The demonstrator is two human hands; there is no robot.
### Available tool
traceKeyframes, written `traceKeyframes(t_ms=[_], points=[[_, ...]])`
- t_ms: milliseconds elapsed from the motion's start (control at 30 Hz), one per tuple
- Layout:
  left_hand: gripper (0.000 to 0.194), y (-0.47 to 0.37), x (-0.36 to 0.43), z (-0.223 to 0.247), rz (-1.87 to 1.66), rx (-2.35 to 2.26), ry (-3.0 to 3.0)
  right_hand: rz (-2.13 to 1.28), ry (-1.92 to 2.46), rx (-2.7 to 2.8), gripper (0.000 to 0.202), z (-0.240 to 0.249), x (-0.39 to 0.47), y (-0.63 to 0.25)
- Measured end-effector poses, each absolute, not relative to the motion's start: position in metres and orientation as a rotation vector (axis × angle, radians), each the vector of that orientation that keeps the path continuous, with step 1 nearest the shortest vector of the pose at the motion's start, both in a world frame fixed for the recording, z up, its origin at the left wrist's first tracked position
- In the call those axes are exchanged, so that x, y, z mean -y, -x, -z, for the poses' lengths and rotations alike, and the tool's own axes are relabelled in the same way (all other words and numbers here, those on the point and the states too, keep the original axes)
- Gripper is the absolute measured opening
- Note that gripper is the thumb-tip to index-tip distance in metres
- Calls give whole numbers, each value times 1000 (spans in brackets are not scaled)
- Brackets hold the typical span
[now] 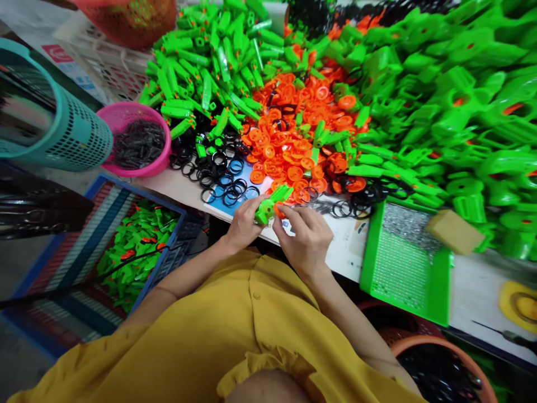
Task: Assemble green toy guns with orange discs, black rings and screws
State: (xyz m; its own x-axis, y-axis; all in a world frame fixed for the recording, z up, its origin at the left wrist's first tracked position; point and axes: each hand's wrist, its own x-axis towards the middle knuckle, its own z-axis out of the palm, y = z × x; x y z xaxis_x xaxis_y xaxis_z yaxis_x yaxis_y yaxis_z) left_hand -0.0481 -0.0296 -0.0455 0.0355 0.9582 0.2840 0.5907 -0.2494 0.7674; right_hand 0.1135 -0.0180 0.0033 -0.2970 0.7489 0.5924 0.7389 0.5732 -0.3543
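Green plastic piece (265, 212) gripped by left fingers (250, 215) seems unfinished; right fingers (296, 220) pinch an orange plastic part (278, 210) against it; many orange plastic discs (290, 159) lie loose.

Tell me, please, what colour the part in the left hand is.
Bright green; the head view shows the part in the left hand.

A bright green piece (280, 194) tilts, its long end toward two o'clock. A small orange piece (278, 211), partly hidden, is at its four o'clock.
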Motion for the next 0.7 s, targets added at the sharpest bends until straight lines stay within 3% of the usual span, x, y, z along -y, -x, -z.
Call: traceKeyframes(t_ms=[267,567,700], points=[[43,33,26,51,-1146,-1688,-2043,-370,1332,2089,32,-2,22,-102],[51,33,26,56,-1175,-1610,-2048,-1041,1343,1804,29,-2,8,-113],[54,42,24,55,-1154,-1426,-2010,-777,1246,1992,22,0,0,-121]])
